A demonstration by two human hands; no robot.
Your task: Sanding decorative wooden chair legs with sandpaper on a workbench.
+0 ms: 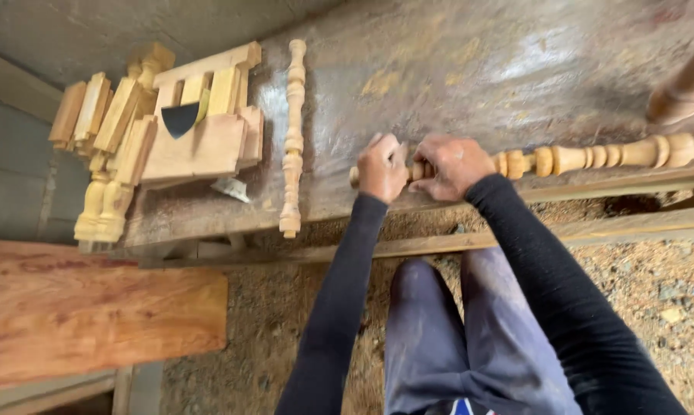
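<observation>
Head view, looking down at the bench.

Held piece: turned wooden spindle [585,157], pale, lathe-profiled with beads and coves. It lies near the front edge of the worn workbench [454,69], at about 3 o'clock from picture centre. Long axis runs close to 9–3 o'clock, tilted slightly up toward 2–3 o'clock. The thick bulbous end points to 3 o'clock; the thin end pokes out past the left fist toward 9 o'clock.

Hands: left hand [381,167] closed in a fist around the thin end. Right hand [454,165] touches it on the 3 o'clock side, fingers curled over the shaft and gripping. Whether something small, such as abrasive paper, sits inside either palm cannot be told; the fingers hide it.

Handling (judgement): solid wood, stiff, no flex expected along its length. Probably light enough for one hand. Round section, so it will roll on the bench unless pinned. The narrow necks between beads are the weak spots; sideways leverage there could snap it. Best hold looks like the plain straighter stretches or the thick end, not the fine beads. The surface looks dry, so little slip is expected.

Surroundings: a second spindle [293,138] lies well apart at 10–11 o'clock from the hands, long axis 12–6 o'clock. A stack of cut wooden parts [193,146] sits at 9–10 o'clock on the bench end. A reddish plank [93,307] lies at 7–8 o'clock, lower down. Sawdust-covered ground [654,292] shows below the bench.
</observation>
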